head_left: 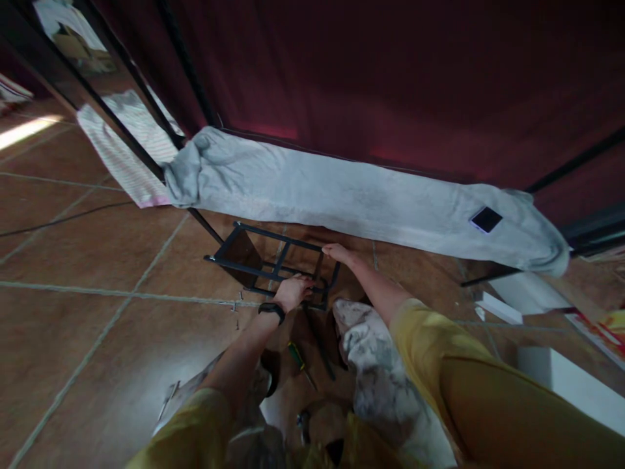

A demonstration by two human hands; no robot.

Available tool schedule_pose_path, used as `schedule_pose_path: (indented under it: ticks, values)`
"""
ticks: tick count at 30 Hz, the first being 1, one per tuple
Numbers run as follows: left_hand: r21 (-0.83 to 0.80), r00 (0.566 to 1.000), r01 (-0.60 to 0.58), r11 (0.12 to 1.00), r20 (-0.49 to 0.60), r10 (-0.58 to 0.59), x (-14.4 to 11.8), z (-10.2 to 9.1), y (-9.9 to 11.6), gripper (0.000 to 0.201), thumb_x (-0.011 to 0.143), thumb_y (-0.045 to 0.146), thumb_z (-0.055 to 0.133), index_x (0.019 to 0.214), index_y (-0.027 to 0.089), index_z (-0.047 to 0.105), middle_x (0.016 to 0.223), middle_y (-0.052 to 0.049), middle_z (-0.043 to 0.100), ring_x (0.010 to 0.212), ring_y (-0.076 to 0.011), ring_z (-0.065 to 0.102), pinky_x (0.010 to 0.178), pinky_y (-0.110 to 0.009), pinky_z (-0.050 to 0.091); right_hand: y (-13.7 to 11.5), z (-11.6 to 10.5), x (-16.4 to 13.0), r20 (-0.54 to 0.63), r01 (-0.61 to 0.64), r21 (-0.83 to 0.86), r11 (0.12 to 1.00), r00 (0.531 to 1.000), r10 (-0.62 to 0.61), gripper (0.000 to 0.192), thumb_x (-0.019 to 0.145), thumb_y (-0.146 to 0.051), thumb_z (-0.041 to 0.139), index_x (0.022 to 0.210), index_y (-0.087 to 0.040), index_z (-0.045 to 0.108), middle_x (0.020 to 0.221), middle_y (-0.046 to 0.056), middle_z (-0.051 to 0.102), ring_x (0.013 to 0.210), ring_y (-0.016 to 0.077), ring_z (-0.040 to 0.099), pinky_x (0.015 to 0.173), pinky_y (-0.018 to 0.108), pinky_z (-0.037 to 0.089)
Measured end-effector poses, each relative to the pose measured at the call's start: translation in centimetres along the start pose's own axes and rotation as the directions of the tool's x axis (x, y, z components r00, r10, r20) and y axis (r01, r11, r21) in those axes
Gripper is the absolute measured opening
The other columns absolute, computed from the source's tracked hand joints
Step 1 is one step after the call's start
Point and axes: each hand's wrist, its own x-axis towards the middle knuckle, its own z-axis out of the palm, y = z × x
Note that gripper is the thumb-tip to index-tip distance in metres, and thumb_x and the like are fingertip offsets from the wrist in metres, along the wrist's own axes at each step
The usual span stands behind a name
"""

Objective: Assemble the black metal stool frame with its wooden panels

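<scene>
A small black metal frame [244, 251] with a dark panel at its left end lies on the brown tiled floor. My left hand [293, 291], a black band on its wrist, grips the frame's near bar. My right hand [336, 251] rests on the frame's far right corner, fingers curled over the bar. Both arms wear yellow sleeves. My knees in pale patterned trousers [371, 352] sit just behind the frame.
A grey cloth [342, 195] lies along the dark red wall, with a phone [486, 219] on its right end. A green-handled screwdriver [299, 359] lies by my knees. White boards [561, 378] lie at right. Small screws [234, 306] sit left of the frame.
</scene>
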Motion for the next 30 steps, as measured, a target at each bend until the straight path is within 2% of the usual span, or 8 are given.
schedule_pose_path:
  ticks: [3,10,16,20,24,27,30]
  values:
    - [0.038,1.000,0.002,0.999,0.026,-0.003,0.1,0.3,0.3,0.028,0.081,0.020,0.060,0.106,0.029,0.069,0.106,-0.003,0.067,0.106,-0.0223,0.055,0.085,-0.029,0.044,0.6,0.1,0.4,0.004,-0.001,0.035,0.999,1.000,0.001,0.022,0.082,-0.027,0.049,0.071,-0.015,0.063,0.062,-0.003,0.058,0.059,0.0108,0.049,0.062,0.020,0.038]
    - [0.053,1.000,-0.018,0.998,0.007,0.017,0.0,0.9,0.7,0.024,0.085,0.023,0.056,0.105,0.027,0.069,0.100,-0.004,0.068,0.102,-0.0213,0.055,0.086,-0.030,0.043,1.5,0.1,0.4,-0.008,-0.024,0.083,0.996,1.000,0.025,0.021,0.083,-0.028,0.052,0.088,-0.015,0.069,0.063,-0.001,0.061,0.062,0.0125,0.053,0.065,0.022,0.040]
    - [0.015,0.998,-0.048,0.999,-0.041,0.048,-0.1,0.8,0.2,0.018,0.084,0.029,0.059,0.099,0.026,0.068,0.102,-0.003,0.067,0.101,-0.0217,0.056,0.084,-0.030,0.043,1.7,0.2,0.6,0.000,-0.010,0.109,0.994,1.000,0.011,0.021,0.084,-0.026,0.051,0.080,-0.015,0.069,0.070,0.001,0.065,0.070,0.0140,0.056,0.070,0.024,0.042]
    - [-0.026,0.998,-0.012,1.000,-0.057,0.011,0.1,1.0,0.3,0.013,0.086,0.023,0.053,0.087,0.024,0.066,0.093,-0.003,0.067,0.095,-0.0205,0.058,0.081,-0.029,0.043,1.9,0.2,0.7,0.031,0.004,0.155,0.988,0.999,-0.008,0.022,0.084,-0.025,0.048,0.080,-0.015,0.068,0.077,0.001,0.067,0.072,0.0131,0.057,0.071,0.023,0.043]
    - [-0.035,0.998,-0.016,0.999,-0.067,0.013,-0.2,1.1,0.8,0.014,0.087,0.019,0.050,0.088,0.022,0.063,0.094,-0.004,0.065,0.094,-0.0189,0.058,0.080,-0.027,0.044,1.8,0.0,0.6,0.072,-0.009,0.204,0.979,0.997,-0.006,0.022,0.081,-0.024,0.050,0.086,-0.015,0.069,0.077,0.002,0.068,0.069,0.0127,0.058,0.066,0.023,0.044]
    - [-0.039,0.999,-0.031,0.999,-0.033,0.029,-0.4,0.6,1.4,0.017,0.088,0.018,0.046,0.089,0.020,0.062,0.096,-0.006,0.065,0.094,-0.0196,0.058,0.080,-0.028,0.045,1.4,-0.2,0.5,0.089,-0.031,0.220,0.975,0.996,0.011,0.022,0.081,-0.026,0.051,0.087,-0.015,0.069,0.072,0.003,0.067,0.063,0.0123,0.056,0.062,0.023,0.044]
    - [-0.101,0.996,-0.077,0.992,0.028,0.080,-0.9,-1.5,1.6,0.016,0.084,0.017,0.051,0.093,0.020,0.064,0.102,-0.007,0.065,0.099,-0.0216,0.059,0.084,-0.030,0.045,1.0,-0.3,0.4,0.106,-0.039,0.224,0.974,0.994,0.016,0.023,0.080,-0.030,0.052,0.085,-0.015,0.069,0.069,0.002,0.066,0.060,0.0124,0.055,0.061,0.024,0.045]
